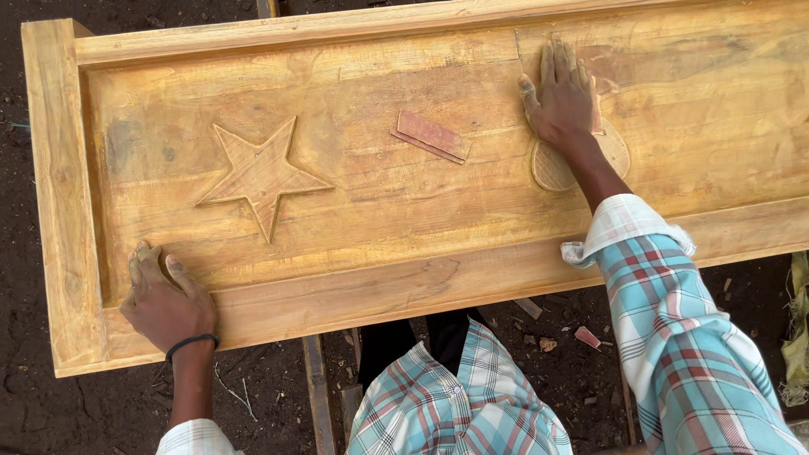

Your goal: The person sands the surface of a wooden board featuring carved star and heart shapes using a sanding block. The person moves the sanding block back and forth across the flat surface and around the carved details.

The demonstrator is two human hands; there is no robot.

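Observation:
A long yellowish wooden panel [379, 211] with a raised frame lies across the view. A carved raised star [261, 173] sits left of its middle, and a carved round disc [552, 168] shows under my right wrist. My left hand [164, 299] grips the panel's near rim at the lower left, thumb on top. My right hand [560, 97] lies flat on the recessed face, pressing down a reddish sheet of sandpaper [596, 109] whose edge peeks out beside the fingers. A second folded piece of reddish sandpaper [430, 136] lies loose between star and disc.
Dark dirt ground [50, 404] lies below the panel, with wood chips and scraps [586, 337]. A metal bar of a stand [318, 396] runs under the panel near my legs. Some yellowish fibrous material [796, 337] lies at the right edge.

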